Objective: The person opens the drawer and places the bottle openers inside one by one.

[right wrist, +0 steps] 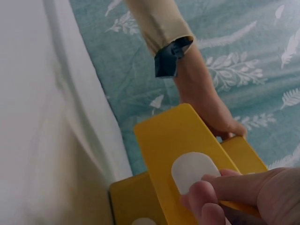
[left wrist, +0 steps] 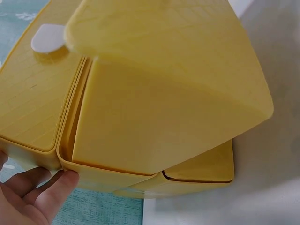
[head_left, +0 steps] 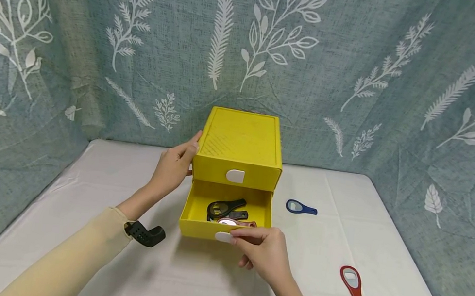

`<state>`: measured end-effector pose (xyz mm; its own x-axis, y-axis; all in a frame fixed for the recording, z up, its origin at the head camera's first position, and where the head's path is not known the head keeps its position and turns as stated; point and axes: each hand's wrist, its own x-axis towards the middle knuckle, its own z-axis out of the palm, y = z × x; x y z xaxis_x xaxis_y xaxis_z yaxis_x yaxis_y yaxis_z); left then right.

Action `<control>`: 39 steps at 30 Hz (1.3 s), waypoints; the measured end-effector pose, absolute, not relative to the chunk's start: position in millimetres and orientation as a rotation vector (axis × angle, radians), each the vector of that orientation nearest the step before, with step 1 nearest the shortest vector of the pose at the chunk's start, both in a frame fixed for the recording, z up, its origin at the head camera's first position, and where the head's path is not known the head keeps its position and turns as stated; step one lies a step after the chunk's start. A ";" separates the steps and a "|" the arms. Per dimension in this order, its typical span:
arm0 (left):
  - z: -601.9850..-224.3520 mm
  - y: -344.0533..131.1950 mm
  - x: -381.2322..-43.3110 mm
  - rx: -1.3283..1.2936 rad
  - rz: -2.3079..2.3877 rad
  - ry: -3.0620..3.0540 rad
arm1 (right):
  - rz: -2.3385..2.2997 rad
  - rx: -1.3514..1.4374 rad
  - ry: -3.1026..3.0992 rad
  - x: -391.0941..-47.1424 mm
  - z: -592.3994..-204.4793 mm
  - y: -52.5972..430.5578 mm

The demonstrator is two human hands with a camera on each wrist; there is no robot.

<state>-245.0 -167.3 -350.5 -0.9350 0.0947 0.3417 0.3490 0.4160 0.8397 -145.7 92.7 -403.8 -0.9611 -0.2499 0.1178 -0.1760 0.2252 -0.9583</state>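
A yellow drawer cabinet (head_left: pixel 243 136) stands near the back of the table. Its upper drawer, with a white tab (head_left: pixel 235 176), is closed, while the drawer (head_left: pixel 199 230) below is pulled out. Several bottle openers lie in it, including a black one (head_left: pixel 235 205) and a partly hidden dark red one (head_left: pixel 248 224). My right hand (head_left: pixel 267 254) pinches this drawer's white tab (right wrist: pixel 192 171) between thumb and fingers. On the cabinet's left side rests my left hand (head_left: pixel 172 167), its fingertips (left wrist: pixel 68 180) touching the yellow wall.
To the cabinet's right lies a blue bottle opener (head_left: pixel 301 207); a red bottle opener (head_left: pixel 352 287) is nearer the table's right edge. Below the pulled-out drawer, another yellow drawer front (right wrist: pixel 136 197) shows. A patterned green curtain (head_left: pixel 362 59) hangs behind the white-covered table (head_left: pixel 317 255).
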 end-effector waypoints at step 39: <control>-355.6 -162.1 -252.4 -0.296 -1.575 -2.391 | -1.873 -0.475 2.555 -204.2 -403.5 92.3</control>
